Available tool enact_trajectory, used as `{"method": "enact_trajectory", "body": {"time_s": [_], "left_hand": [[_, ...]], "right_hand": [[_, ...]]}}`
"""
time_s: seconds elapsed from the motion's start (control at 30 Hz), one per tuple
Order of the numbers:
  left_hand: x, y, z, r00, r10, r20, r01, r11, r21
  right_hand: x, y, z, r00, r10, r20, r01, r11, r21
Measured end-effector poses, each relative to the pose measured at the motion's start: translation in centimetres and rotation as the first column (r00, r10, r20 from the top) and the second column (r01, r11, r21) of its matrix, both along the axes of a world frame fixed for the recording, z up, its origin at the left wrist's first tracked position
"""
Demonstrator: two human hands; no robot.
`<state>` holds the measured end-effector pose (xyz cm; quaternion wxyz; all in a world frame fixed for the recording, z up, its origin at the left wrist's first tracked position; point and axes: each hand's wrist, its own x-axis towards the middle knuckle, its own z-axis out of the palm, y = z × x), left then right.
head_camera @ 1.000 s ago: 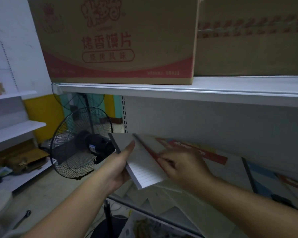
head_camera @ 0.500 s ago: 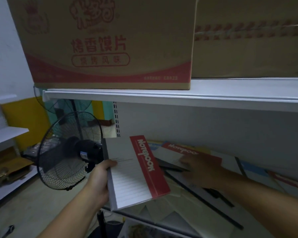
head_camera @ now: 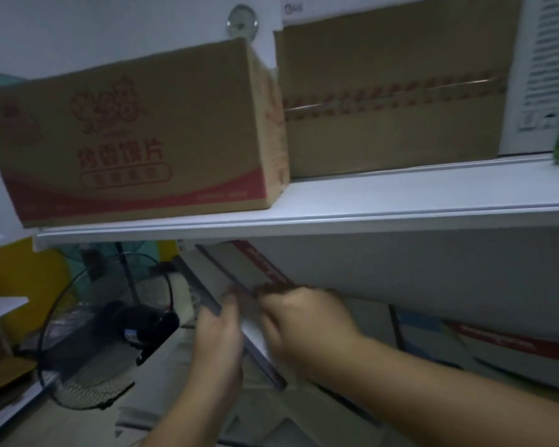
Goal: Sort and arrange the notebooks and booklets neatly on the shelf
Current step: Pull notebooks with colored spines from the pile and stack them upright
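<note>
Both hands were on a small stack of notebooks (head_camera: pixel 239 275) standing on edge and leaning left. The stack was tucked just under the upper shelf (head_camera: pixel 400 201), at the open left end of the level below. The left hand (head_camera: pixel 218 333) gripped the stack's lower front edge, thumb up against the cover. The right hand (head_camera: pixel 304 321) had its fingers curled over the red-striped cover from the right, though blur hid the exact hold. More booklets (head_camera: pixel 504 346) lay flat and overlapping further right, not yet sorted.

The main risk was that open end. Nothing visible braced the stack on that side, so letting go while it leaned could send it sliding off towards the fan (head_camera: pixel 104 330) just beside the shelving. The notebooks' top corners sat close under the board, so a hasty push upright might catch and bend a cover. Any loose paper beneath could also let the foot of the stack skid.
</note>
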<state>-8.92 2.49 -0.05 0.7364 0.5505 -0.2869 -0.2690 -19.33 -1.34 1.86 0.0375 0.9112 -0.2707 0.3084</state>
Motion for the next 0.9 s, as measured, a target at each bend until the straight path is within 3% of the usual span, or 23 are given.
{"method": "enact_trajectory", "body": {"time_s": [0.2, 0.27, 0.37, 0.43, 0.47, 0.53, 0.63, 0.8, 0.9], "left_hand": [[-9.8, -2.1, -0.3, 0.986, -0.078, -0.147, 0.084, 0.996, 0.035], [-14.1, -2.8, -1.5, 0.972, -0.198, -0.126, 0.206, 0.977, 0.055], [-21.2, -3.4, -2.9, 0.87, -0.448, -0.208, 0.477, 0.871, 0.117], [-25.8, -3.7, -3.6, 0.775, -0.571, -0.271, 0.622, 0.765, 0.168], [-28.2, -3.8, -3.8, 0.733, -0.611, -0.299, 0.674, 0.711, 0.2], [-33.0, -4.0, -4.6, 0.678, -0.653, -0.337, 0.734, 0.629, 0.257], [-39.9, -4.3, -6.4, 0.626, -0.681, -0.38, 0.78, 0.537, 0.323], [-50.2, -4.0, -8.9, 0.492, -0.715, -0.497, 0.863, 0.325, 0.388], [-54.9, -4.5, -10.1, 0.454, -0.74, -0.497, 0.876, 0.267, 0.403]], "right_hand": [[-10.8, 0.0, -0.8, 0.997, 0.035, 0.073, -0.044, 0.992, 0.115], [-15.7, -0.4, -1.6, 0.999, -0.015, 0.046, 0.008, 0.991, 0.136], [-24.4, -1.6, -2.7, 0.974, -0.169, 0.148, 0.111, 0.934, 0.339], [-31.3, -2.4, -3.9, 0.915, -0.379, 0.14, 0.294, 0.862, 0.412], [-34.9, -2.6, -4.8, 0.886, -0.435, 0.16, 0.296, 0.797, 0.526], [-40.7, -1.6, -6.7, 0.844, -0.475, 0.249, 0.137, 0.64, 0.756], [-47.8, 0.3, -9.9, 0.724, -0.619, 0.303, 0.069, 0.502, 0.862], [-57.1, 3.5, -12.3, 0.468, -0.765, 0.442, -0.092, 0.456, 0.885], [-61.2, 4.5, -13.3, 0.378, -0.81, 0.447, -0.117, 0.437, 0.892]]}}
